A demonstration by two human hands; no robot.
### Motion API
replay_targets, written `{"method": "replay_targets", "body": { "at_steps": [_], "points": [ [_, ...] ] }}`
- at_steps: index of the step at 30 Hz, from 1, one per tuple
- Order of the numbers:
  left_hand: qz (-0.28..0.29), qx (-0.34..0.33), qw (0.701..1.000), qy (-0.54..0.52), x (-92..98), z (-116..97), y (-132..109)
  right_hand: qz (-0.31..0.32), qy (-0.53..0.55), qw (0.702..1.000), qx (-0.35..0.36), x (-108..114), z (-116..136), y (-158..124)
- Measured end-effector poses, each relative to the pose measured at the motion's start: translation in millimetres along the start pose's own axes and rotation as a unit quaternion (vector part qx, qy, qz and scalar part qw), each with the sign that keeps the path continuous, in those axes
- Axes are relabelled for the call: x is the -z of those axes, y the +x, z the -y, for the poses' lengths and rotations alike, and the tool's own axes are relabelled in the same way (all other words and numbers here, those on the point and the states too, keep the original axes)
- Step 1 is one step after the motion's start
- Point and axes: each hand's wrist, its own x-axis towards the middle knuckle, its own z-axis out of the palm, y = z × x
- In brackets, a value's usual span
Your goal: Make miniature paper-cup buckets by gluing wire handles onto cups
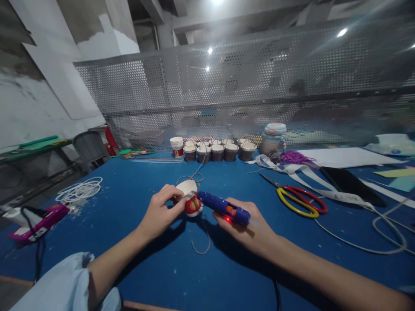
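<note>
My left hand (164, 206) pinches the rim of a red and white paper cup (193, 206), tilted above the blue table. In my right hand (249, 224) is a blue glue gun (223, 206) with a small red light glowing on its underside. Its nozzle points left and reaches the cup's upper side; whether it touches is too small to tell. A thin grey cord (207, 242) hangs below the cup and curls on the table. More of this cord runs from behind the cup toward the back.
Several cord-wrapped cups (217, 153) stand at the back beside stacked paper cups (177, 147) and a jug (274, 137). Scissors (300, 203), white ribbon (327, 190) and a black phone (352, 185) lie right. White cord (79, 190) and a magenta power strip (40, 224) are left.
</note>
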Motion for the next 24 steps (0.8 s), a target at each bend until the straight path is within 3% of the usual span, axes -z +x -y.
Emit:
{"method": "replay_targets", "body": {
  "at_steps": [8,14,19,24],
  "points": [
    [0.012,0.019,0.999,-0.030,-1.2,1.3,-0.9,0.003,-0.005,1.000,0.026,-0.7,-0.1,-1.0],
    [0.021,0.046,0.998,-0.043,-0.7,2.8,-1.1,-0.021,-0.007,0.999,-0.025,0.1,-3.5,-1.3],
    [0.031,0.063,0.996,-0.056,0.1,0.9,-0.4,-0.006,0.000,1.000,0.014,-1.4,-1.5,-1.4],
    [0.039,0.081,0.993,-0.076,0.4,0.8,-0.5,-0.027,0.006,0.998,-0.051,0.3,-3.5,-0.3]
  ]
}}
